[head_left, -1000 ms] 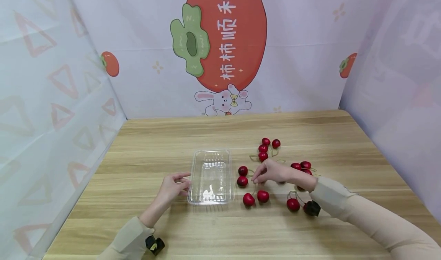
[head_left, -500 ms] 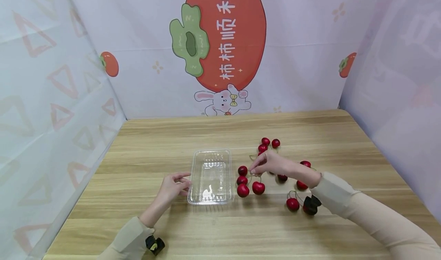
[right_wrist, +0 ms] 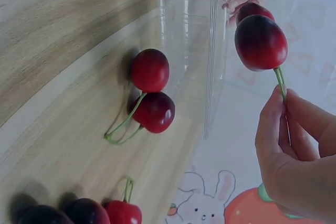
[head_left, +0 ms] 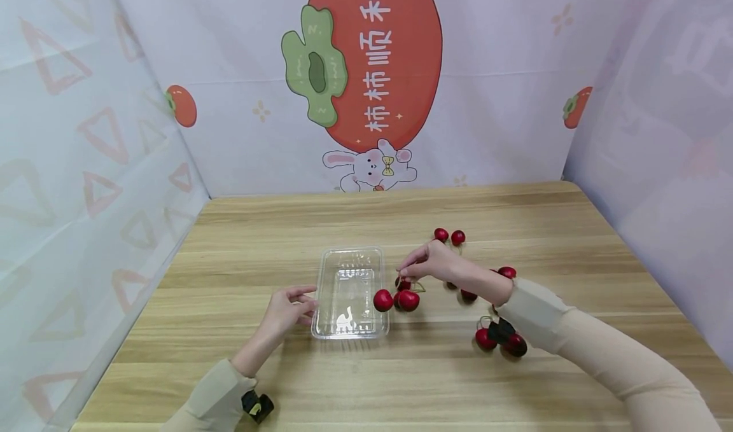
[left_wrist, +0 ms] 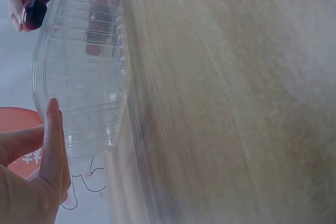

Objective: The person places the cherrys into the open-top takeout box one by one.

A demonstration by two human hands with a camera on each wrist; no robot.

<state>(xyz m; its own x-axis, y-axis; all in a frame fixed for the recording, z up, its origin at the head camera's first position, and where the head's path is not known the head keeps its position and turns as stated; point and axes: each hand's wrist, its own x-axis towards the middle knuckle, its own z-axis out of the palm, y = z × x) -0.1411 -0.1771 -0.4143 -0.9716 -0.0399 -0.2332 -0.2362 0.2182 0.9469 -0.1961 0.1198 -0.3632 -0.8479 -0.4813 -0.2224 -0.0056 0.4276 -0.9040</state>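
Note:
My right hand (head_left: 433, 262) pinches the joined green stems of a pair of cherries (right_wrist: 261, 43) between thumb and fingertips. The pair hangs in the air by the right rim of a clear plastic box (head_left: 350, 337). My left hand (head_left: 284, 309) is at the left side of this box; in the left wrist view its straight fingers (left_wrist: 52, 142) touch the wall near the rim. Another pair of cherries (right_wrist: 149, 70), stems joined, lies on the table just right of the box, partly covered by the hanging pair in the head view.
More cherries lie on the wooden table (head_left: 258, 228): some at the back (head_left: 441, 234), others under and beside my right forearm (head_left: 506, 271), and a pair nearer the front (head_left: 485, 338). A printed cloth (head_left: 498, 101) stands behind the table, with cloth walls at both sides.
My right hand has lifted the pair of cherries from the table and carried it left, up to the box's right rim. The left hand and box have stayed put.

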